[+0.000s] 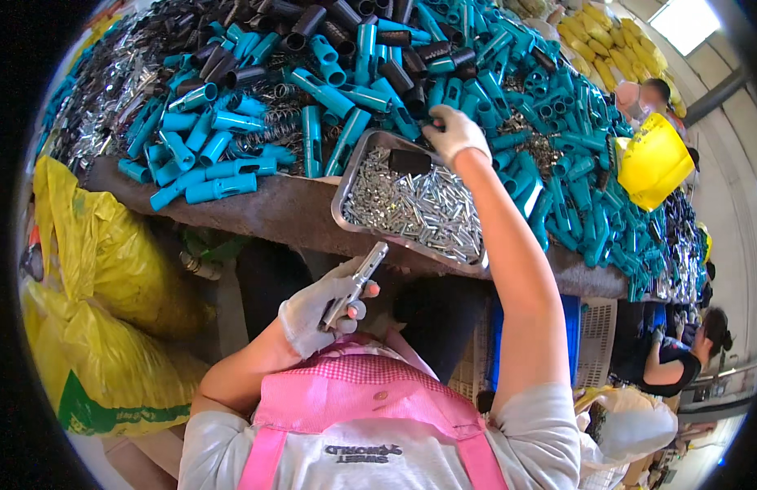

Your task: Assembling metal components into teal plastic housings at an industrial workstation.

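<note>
My left hand [323,309], in a pale work glove with bare fingertips, is closed around a long silver metal piece [364,273] with small holes. It is held tilted in front of the pink apron. My right hand [456,135], gloved the same way, reaches to the far corner of a metal tray [339,206], next to the teal plastic handles [399,110]. Its fingers are curled together, and what they hold, if anything, is hidden. In the tray lie many small silver pins [431,200] and a dark rectangular block [409,161].
Teal and black handles [309,28], springs [284,126] and metal parts [84,122] heap across the table. Yellow sacks [109,269] stand at the left. A yellow container [654,162] rests on the heap at right. One person [681,355] sits at right, another [644,98] farther back.
</note>
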`<state>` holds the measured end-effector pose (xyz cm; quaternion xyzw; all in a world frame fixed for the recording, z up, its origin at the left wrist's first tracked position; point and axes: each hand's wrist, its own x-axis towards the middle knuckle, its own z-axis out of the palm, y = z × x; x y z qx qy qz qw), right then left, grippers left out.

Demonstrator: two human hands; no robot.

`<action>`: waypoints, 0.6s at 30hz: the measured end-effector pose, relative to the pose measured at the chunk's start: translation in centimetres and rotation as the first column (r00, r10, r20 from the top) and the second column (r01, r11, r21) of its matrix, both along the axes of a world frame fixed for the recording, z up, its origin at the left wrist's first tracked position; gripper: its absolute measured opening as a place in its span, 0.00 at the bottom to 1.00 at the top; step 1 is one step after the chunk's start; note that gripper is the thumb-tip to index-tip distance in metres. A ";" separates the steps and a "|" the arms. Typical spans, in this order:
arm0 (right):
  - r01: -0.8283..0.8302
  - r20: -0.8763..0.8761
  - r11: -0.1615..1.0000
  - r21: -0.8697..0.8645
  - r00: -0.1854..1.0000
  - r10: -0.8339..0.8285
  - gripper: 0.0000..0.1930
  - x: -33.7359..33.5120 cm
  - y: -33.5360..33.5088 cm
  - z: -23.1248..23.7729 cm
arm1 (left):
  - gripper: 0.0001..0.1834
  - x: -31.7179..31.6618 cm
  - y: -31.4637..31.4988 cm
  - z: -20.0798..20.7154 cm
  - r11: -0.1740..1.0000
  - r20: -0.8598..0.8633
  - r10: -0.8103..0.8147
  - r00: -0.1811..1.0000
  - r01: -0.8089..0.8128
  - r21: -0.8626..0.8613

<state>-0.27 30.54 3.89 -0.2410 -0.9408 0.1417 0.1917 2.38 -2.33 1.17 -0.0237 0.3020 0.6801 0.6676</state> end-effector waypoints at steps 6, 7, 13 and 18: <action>-0.075 0.015 0.997 0.027 0.997 0.074 0.17 -0.9 1.6 1.0 | 0.28 -1.0 -1.0 -0.7 0.999 -0.054 -0.014 0.998 0.016 0.043; -0.034 -0.092 0.988 -0.151 0.996 0.020 0.16 -0.3 2.1 1.7 | 0.28 -1.0 -0.8 -0.2 1.000 -0.053 0.007 0.999 -0.006 0.027; 0.080 -0.074 0.796 -0.600 0.985 -0.155 0.12 3.2 4.6 1.9 | 0.22 -1.2 0.7 -0.7 1.000 -0.028 0.026 0.999 -0.026 -0.007; -0.040 -0.202 0.735 -0.677 0.970 -0.133 0.12 5.0 4.5 2.4 | 0.23 -0.7 0.9 -0.7 1.000 -0.025 0.005 1.000 -0.005 0.001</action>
